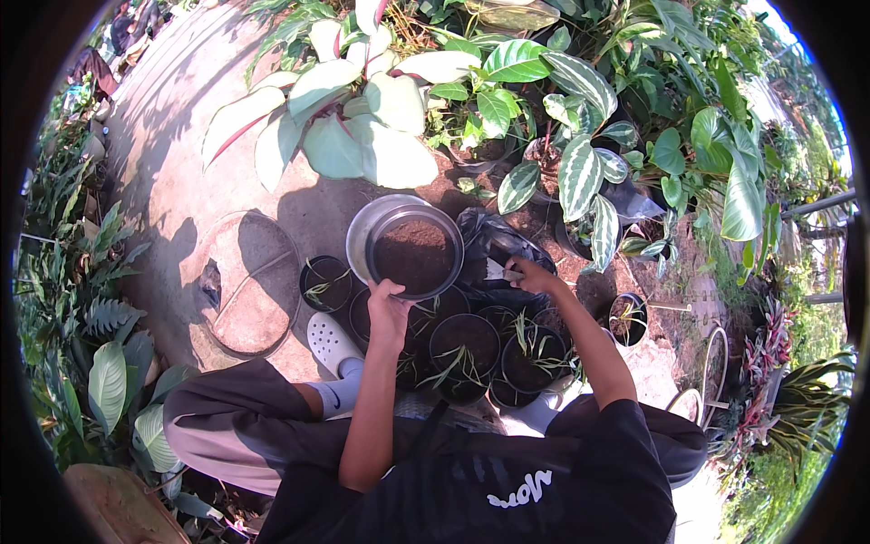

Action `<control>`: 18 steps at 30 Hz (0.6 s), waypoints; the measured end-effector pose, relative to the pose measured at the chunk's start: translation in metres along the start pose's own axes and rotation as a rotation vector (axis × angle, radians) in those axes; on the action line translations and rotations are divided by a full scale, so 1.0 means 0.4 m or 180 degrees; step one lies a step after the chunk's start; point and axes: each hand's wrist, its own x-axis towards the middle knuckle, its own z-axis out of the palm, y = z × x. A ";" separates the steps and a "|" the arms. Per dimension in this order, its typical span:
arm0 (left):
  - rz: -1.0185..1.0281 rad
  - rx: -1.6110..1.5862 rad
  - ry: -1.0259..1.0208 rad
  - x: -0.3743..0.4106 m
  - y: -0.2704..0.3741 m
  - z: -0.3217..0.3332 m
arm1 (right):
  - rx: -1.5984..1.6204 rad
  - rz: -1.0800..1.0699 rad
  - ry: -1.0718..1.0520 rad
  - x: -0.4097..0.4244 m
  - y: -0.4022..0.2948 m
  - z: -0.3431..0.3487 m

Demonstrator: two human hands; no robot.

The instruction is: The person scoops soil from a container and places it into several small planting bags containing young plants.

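My left hand (389, 309) grips the near rim of a black plastic pot (457, 268) part-filled with brown soil (416, 250). Behind that pot, a silver metal basin (358, 231) shows only at its upper left rim. To the right, my right hand (532, 275) holds a small trowel (499, 271) by its handle, the pale blade pointing left. The blade is over the opening of a black plastic bag (486, 231), whose contents are mostly in shadow. Below both hands stand several black pots of soil with thin, strappy seedlings (465, 360).
One potted seedling (326, 282) stands left, another (627, 318) far right. A round concrete cover (248, 285) lies on the paving at left. Large-leaved plants (370, 129) and striped foliage (581, 173) overhang the far side. My clog (332, 345) is beside the pots.
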 end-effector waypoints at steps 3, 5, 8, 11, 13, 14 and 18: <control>-0.0019 -0.0013 -0.0018 0.002 -0.007 0.001 | -0.0016 0.0269 0.0234 -0.011 0.017 -0.036; -0.0073 -0.0090 -0.0100 0.007 -0.012 -0.012 | -0.0644 0.0352 0.0548 -0.014 0.022 -0.048; -0.0160 -0.0237 -0.0271 0.015 -0.008 -0.038 | -0.0940 0.0509 0.0683 0.001 0.007 -0.061; -0.0102 -0.0169 -0.0171 0.012 -0.005 -0.027 | -0.1021 0.0421 0.0609 0.016 -0.017 -0.052; -0.0045 -0.0017 0.0005 0.006 -0.009 -0.009 | -0.1071 0.0279 0.0567 0.033 -0.037 -0.035; -0.0048 -0.0034 0.0013 0.006 -0.009 -0.007 | -0.1014 0.0196 0.0547 0.043 -0.052 -0.024; -0.0020 -0.0049 0.0001 0.005 -0.003 -0.009 | -0.0914 -0.0111 0.0463 0.085 -0.120 0.019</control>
